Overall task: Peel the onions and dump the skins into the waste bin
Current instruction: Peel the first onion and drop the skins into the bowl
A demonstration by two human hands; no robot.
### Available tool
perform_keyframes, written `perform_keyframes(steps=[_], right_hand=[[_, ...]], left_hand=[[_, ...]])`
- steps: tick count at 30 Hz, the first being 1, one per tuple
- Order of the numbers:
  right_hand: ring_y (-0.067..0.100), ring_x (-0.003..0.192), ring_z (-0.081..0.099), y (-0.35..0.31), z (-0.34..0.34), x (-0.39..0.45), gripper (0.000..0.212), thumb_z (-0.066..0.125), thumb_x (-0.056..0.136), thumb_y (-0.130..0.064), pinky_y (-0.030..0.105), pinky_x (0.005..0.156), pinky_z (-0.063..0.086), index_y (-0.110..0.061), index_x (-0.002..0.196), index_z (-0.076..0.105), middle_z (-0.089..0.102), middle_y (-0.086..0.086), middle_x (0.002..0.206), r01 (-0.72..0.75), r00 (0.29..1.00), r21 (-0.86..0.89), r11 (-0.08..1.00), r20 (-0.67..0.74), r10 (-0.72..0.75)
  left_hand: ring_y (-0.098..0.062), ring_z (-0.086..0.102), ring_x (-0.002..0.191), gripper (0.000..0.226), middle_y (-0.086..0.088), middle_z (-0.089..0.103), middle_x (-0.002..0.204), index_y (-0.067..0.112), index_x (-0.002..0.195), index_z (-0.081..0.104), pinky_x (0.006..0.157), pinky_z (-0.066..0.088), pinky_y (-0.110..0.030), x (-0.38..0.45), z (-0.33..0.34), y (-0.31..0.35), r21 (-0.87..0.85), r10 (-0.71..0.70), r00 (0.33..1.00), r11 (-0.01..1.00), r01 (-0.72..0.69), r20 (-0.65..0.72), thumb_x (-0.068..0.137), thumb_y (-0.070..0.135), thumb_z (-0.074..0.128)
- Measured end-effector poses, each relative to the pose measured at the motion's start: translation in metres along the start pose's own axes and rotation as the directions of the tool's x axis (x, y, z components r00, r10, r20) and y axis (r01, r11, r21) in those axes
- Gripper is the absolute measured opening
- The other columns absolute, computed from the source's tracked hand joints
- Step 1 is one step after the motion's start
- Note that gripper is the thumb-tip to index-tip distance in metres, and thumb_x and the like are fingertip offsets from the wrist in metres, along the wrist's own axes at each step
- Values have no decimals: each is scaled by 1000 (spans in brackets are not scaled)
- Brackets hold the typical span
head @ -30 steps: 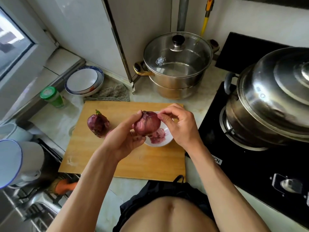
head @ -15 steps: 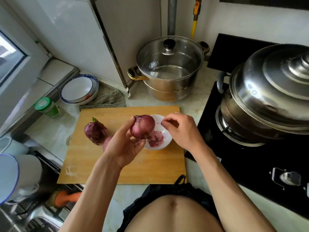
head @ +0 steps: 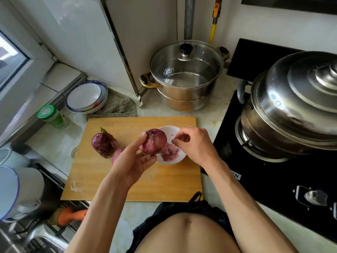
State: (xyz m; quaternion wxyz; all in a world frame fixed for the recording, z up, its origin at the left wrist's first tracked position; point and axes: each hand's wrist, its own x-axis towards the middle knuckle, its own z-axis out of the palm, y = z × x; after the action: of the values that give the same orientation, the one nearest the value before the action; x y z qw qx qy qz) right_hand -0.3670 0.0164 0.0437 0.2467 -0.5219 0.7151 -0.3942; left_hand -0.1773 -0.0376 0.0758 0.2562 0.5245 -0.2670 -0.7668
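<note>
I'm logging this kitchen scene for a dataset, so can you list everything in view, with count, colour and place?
Held onion: 1, purple, in left hand above the board.
Other onions: 2, purple; one on the board's left, one partly hidden behind the left hand.
Small bowl: 1, white, on the board.
Skins: pink pile, in the small bowl.
Cutting board: 1, wooden, on the counter.
Glass-lidded pot: 1, steel, at the back.
Steel-lidded pot: 1, on the black stove.
Stacked bowls: white, blue-rimmed, back left.
Jar: 1, green-capped, left.
Waste bin: none visible.
Left hand: holding the onion.
Right hand: fingertips pinched above the small bowl.
</note>
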Motion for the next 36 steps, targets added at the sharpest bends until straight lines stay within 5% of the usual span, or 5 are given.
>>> perform_keyframes(steps=[10,16,22,27,36], right_hand=[[4,89,69,0,-5,7,19,62,94,-11,25,86,56,-13,106,77,77,-4,97,-58,994,51,997,91,53],[-3,91,69,-26,-9,9,22,70,91,-32,24,82,58,-19,107,78,76,-10,99,-75,989,206,976,137,47],[7,76,74,-34,-16,3,13,69,87,-19,35,76,60,-25,94,78,77,-7,76,-173,969,261,950,215,117],[15,81,75,-27,-14,2,22,64,84,-20,45,83,60,-17,100,79,78,-1,81,-218,943,255,942,302,137],[12,80,75,-23,-7,2,27,62,85,-7,40,85,61,-14,106,78,78,-1,82,-271,943,276,922,271,196]], left_hand=[[-20,67,70,50,-13,72,86,2,108,72,61,62,-27,3,0,-1,-2,8,1000,1000,-8,7,77,41,72],[-27,74,106,47,-19,72,125,4,132,64,92,61,-34,7,-4,-5,-9,141,975,990,-142,172,91,25,61],[-30,74,106,45,-18,73,121,6,124,69,86,61,-34,8,-1,-7,53,247,947,963,-263,204,80,7,79],[-36,71,113,57,-9,73,122,17,124,73,106,51,-55,11,-10,-8,230,302,938,914,-335,169,69,19,88],[-35,73,108,53,-15,73,122,14,121,74,92,61,-43,6,-11,-7,181,262,954,941,-287,147,70,14,90]])
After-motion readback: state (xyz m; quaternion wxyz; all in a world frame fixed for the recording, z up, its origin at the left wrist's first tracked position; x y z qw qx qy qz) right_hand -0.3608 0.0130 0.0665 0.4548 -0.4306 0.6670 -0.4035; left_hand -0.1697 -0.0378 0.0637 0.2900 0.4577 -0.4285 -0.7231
